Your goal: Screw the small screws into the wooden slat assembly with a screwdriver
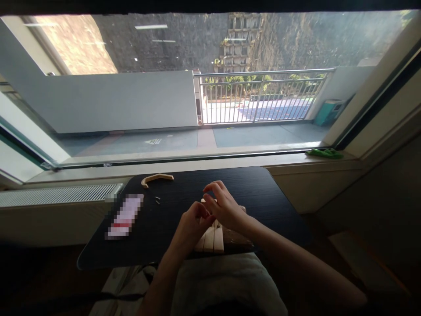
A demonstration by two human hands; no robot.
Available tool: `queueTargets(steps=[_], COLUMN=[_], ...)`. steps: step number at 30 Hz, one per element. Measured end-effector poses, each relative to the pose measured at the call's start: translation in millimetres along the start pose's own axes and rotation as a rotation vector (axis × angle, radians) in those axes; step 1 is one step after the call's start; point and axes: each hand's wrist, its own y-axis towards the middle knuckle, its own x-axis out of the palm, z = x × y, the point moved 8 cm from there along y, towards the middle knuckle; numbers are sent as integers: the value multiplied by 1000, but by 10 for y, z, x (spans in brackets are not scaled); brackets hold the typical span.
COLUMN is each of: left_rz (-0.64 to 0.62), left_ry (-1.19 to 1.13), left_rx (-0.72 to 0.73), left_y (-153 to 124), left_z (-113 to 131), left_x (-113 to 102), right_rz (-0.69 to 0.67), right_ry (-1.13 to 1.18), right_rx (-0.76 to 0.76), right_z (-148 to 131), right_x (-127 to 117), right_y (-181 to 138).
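Both my hands meet above a flat piece of pale wooden slats at the table's near edge. My left hand is closed, thumb and fingers pinched together over the slats; whatever it holds is too small or hidden to name. Just to the right and above, my right hand curls its fingers, with its lower fingers touching or nearly touching the left fingertips. What lies between its thumb and fingers cannot be made out. Beside the slats, partly under my right wrist, lies a brown shiny item of unclear kind.
On the dark table lie a bent wooden piece, small thin pins and a blurred pink-white sheet. A window ledge borders the far side, with a green cloth-like item. A radiator stands left.
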Motion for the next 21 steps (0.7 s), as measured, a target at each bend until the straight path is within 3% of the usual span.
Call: queueTargets(steps=[5,8,11,15,21], left_rz=[-83,-67,-37,-22,-36], left_ry=[28,71,127,183,179], left_rx=[64,94,139,168,138], left_y=[11,0,-39,-64,-27], left_z=[156,214,239,238,214], left_x=[241,233,192,158,132], right_rz=[-14,201,384,334,297], right_ry=[53,13,-227,-414,-495], right_rx=[14,-14,22,22,-60], right_z=[59,214,489,741,783], right_x=[-25,-236,-326,-121,-13], right_y=[-150,-432,-822,-1087,-1010])
